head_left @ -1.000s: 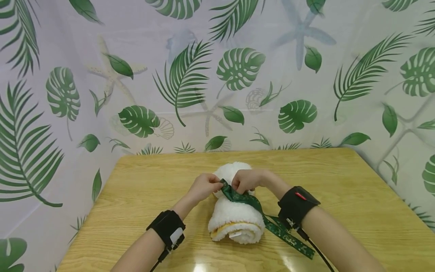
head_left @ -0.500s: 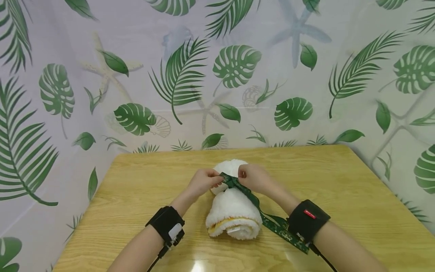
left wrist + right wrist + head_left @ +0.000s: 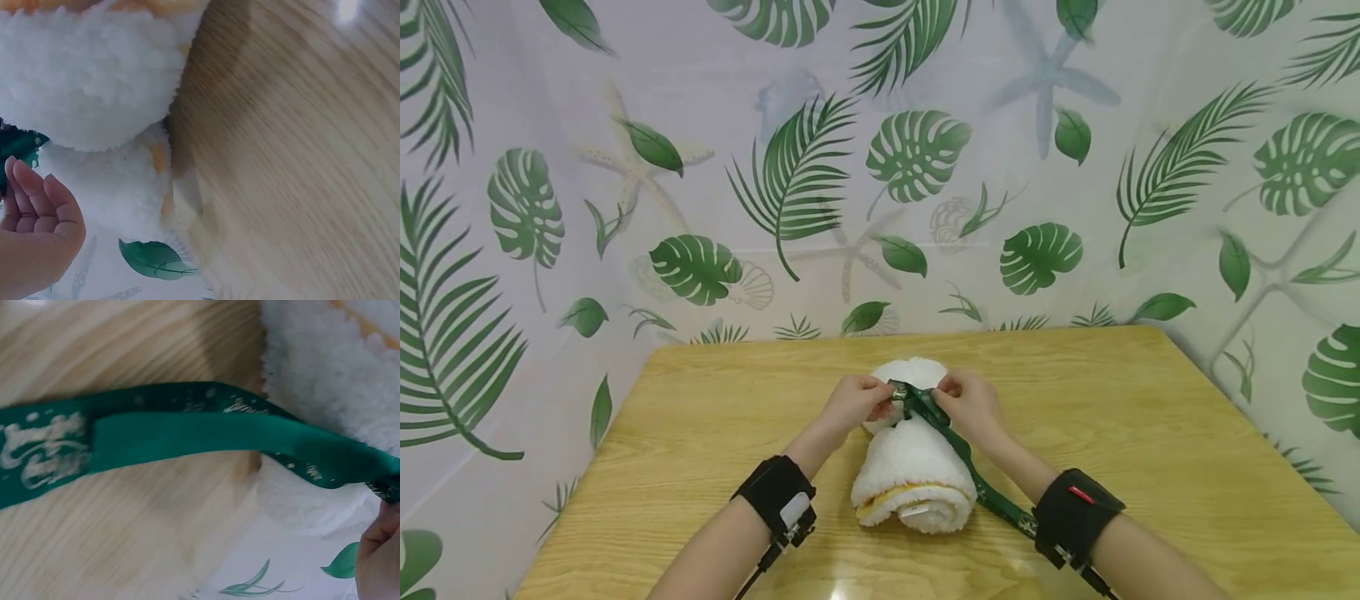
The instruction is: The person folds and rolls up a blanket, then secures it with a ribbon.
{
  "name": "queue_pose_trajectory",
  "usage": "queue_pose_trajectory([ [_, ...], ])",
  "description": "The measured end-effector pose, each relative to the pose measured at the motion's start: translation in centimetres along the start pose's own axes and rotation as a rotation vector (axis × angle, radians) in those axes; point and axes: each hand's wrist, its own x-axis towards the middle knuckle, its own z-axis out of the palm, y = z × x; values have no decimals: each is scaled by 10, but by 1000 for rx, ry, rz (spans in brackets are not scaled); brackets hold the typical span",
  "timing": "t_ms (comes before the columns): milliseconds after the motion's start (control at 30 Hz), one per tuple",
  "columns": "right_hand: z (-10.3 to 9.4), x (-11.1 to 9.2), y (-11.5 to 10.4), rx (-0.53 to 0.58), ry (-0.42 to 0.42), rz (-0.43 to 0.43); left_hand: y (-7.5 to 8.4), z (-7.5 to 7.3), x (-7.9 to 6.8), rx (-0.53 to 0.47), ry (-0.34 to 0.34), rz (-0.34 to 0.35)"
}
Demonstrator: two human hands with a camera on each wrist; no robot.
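A rolled white fluffy towel (image 3: 910, 467) with a yellow edge lies on the table, cinched at its middle by a dark green ribbon (image 3: 955, 442) with pale print. My left hand (image 3: 859, 402) pinches a ribbon loop at the left of the knot. On the other side my right hand (image 3: 972, 407) pinches the ribbon between thumb and finger. Long ribbon tails (image 3: 181, 434) trail from the knot past the right wrist, as the right wrist view shows. In the left wrist view, the curled left fingers (image 3: 47, 200) sit beside the towel; the knot is mostly out of frame.
The wooden table (image 3: 730, 400) extends around the towel on all sides. Behind it hangs a white backdrop (image 3: 820, 292) printed with green leaves. Each wrist wears a black band (image 3: 1078, 517) with a cable.
My right hand has moved slightly right from the knot and turned, now pinching the ribbon. The left hand keeps its pinch, and a loop shows more clearly. The ribbon tails have shifted under the right wrist.
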Motion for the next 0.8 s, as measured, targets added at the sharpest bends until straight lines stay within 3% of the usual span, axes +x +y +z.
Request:
queue_pose_trajectory([
  [167,-2,-5,8,8,84,-52,-2,-6,0,50,9,0],
  [233,-1,-7,14,-49,134,-168,-3,-8,-1,57,-1,2],
  [367,1,-9,28,-257,279,-532,-5,-10,-2,64,-14,-4],
  [433,1,-7,37,-346,346,-673,-6,-11,-3,79,-8,-9],
  [600,-6,-3,54,-447,405,-891,-9,-18,-3,129,-6,-47],
  [800,-15,-2,55,-523,407,-1126,-13,-26,-3,157,-9,-85],
])
